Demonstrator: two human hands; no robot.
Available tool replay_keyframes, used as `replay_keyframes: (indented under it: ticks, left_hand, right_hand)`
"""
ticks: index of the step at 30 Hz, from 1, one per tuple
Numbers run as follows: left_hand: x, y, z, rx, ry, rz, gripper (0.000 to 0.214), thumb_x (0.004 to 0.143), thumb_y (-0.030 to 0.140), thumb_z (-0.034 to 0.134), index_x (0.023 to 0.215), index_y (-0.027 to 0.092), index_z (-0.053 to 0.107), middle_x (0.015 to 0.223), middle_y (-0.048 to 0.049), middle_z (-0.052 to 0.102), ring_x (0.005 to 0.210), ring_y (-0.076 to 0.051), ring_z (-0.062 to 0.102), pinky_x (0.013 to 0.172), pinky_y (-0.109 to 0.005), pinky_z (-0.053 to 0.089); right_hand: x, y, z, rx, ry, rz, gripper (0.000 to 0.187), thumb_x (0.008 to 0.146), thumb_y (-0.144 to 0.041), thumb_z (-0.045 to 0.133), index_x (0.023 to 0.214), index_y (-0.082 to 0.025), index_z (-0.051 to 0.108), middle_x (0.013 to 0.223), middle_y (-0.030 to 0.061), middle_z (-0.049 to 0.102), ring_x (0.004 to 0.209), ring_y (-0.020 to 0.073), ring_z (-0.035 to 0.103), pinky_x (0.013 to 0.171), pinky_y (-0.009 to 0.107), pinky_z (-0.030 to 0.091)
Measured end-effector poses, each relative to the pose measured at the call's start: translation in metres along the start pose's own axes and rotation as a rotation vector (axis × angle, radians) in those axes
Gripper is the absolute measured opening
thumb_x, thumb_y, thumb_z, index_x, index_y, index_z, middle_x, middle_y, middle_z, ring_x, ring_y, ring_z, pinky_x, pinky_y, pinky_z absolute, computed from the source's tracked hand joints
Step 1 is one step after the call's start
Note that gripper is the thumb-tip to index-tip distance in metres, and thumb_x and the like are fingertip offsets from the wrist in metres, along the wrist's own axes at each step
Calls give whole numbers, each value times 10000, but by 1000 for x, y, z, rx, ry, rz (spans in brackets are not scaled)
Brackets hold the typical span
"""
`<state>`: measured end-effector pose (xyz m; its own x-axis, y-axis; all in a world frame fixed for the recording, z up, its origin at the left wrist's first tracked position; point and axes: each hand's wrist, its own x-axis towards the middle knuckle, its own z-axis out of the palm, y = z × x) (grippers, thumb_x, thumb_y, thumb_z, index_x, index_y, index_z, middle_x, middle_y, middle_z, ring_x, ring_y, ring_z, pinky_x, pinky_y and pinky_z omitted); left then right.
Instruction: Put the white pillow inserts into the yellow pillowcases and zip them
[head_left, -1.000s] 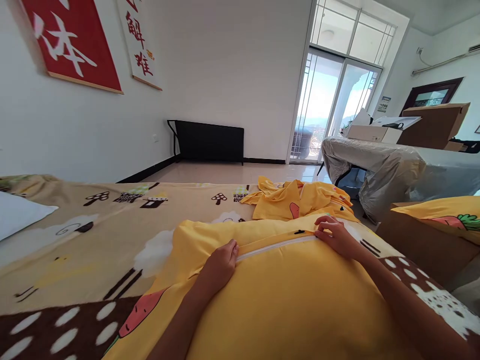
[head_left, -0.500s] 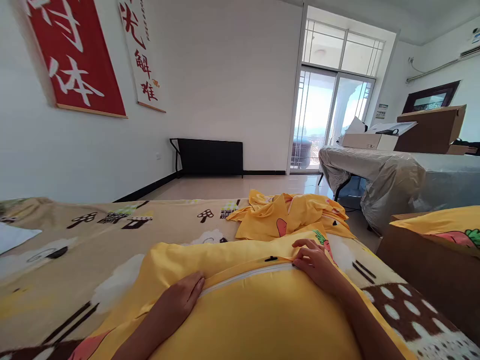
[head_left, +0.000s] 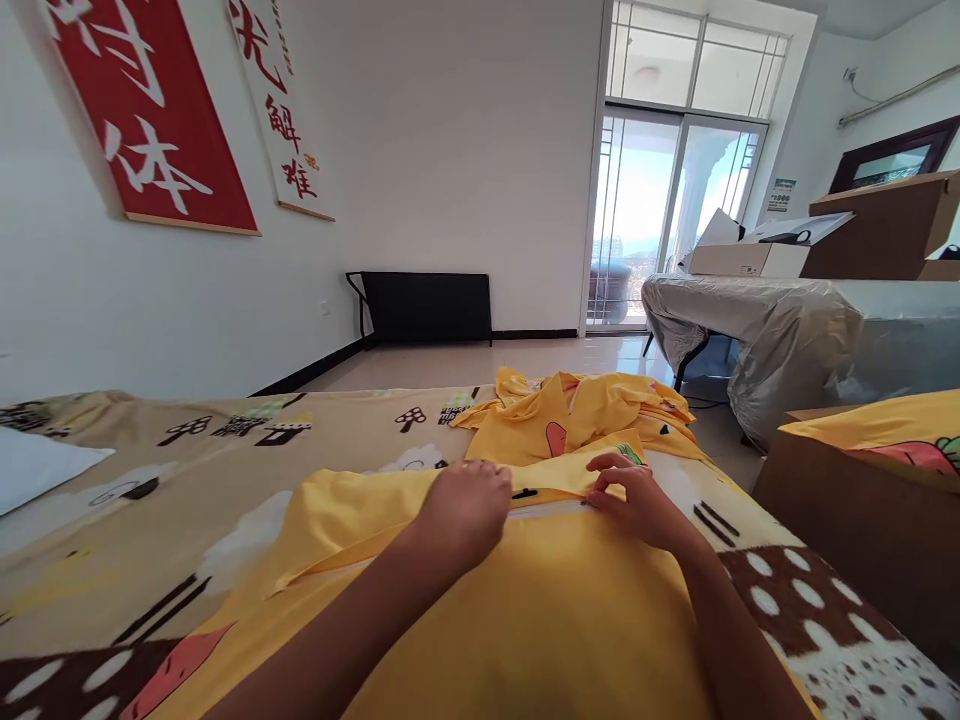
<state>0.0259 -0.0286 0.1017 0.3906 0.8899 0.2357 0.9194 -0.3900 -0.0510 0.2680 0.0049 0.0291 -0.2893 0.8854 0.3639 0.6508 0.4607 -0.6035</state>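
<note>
A yellow pillowcase (head_left: 570, 620) with a printed carrot lies in front of me, and a pale zipper (head_left: 551, 508) runs across it under a fabric flap. My left hand (head_left: 469, 505) is over the zipper line near the middle, slightly blurred, with its fingers curled. What those fingers hold, if anything, is hidden. At the zipper's right end my right hand (head_left: 630, 495) pinches the pillowcase edge between bent fingers. A small black mark (head_left: 525, 494) shows on the flap between both hands.
Crumpled yellow carrot-print fabric (head_left: 592, 410) lies beyond the pillowcase on a patterned blanket (head_left: 360, 425). To the right, a cardboard box (head_left: 832, 520) has yellow fabric (head_left: 885, 430) on top. Farther back stands a plastic-covered table (head_left: 787, 310) bearing boxes. White material (head_left: 45, 465) lies at left.
My left hand has moved right along the zipper, from the left part to the middle, and is raised with curled fingers. My right hand stays at the zipper's right end.
</note>
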Motion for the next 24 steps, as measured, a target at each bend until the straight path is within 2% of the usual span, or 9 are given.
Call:
replay_keyframes:
  ticks: [2,4,6,10,13,17,24]
  left_hand:
    - [23,35,-5,28,-167,142,235,748,76,470,896,140,641,929,-146,687,878,-259,643,763,-353,468]
    - [41,58,2,0,-223,194,243,775,103,472,949,138,638,981,-148,682,923,-270,637,783,-368,476]
    - [50,67,17,-51,-204,192,225,810,144,459,950,136,635,985,-144,673,931,-269,632,793,-374,479]
    - [51,59,58,-188,-118,153,248,876,184,364,927,153,605,1000,-109,639,951,-221,593,824,-340,466]
    - [46,50,78,-434,-28,97,199,860,168,366,807,171,557,901,-73,620,888,-192,567,772,-304,450]
    - [46,47,88,-639,19,74,184,869,221,374,734,185,494,828,-54,586,821,-189,534,741,-317,408]
    - [51,49,95,-744,37,1,290,886,345,388,643,190,421,709,-15,525,703,-160,475,644,-294,331]
  right_hand:
    - [-1,1,-1,-8,7,-13,192,833,-313,569,682,-210,629,1152,60,607,1073,232,550,963,450,323]
    - [-1,1,-2,-26,9,-21,193,842,-321,574,695,-213,635,1159,57,607,1086,234,544,964,456,315]
    - [-1,1,-1,-38,4,-24,191,846,-315,579,696,-214,641,1166,55,607,1107,236,533,970,459,308]
    - [0,2,3,-37,-16,-3,184,832,-293,610,670,-213,642,1154,47,617,1123,235,528,996,467,290]
    - [1,2,4,5,-46,8,190,832,-302,611,666,-216,647,1158,41,610,1129,223,528,1002,435,313]
    - [0,2,2,45,-61,-1,200,836,-316,601,668,-225,658,1143,35,616,1116,216,538,971,393,359]
    - [-1,9,-9,-51,-41,15,178,824,-329,625,686,-222,658,1153,38,626,1118,239,539,1007,465,295]
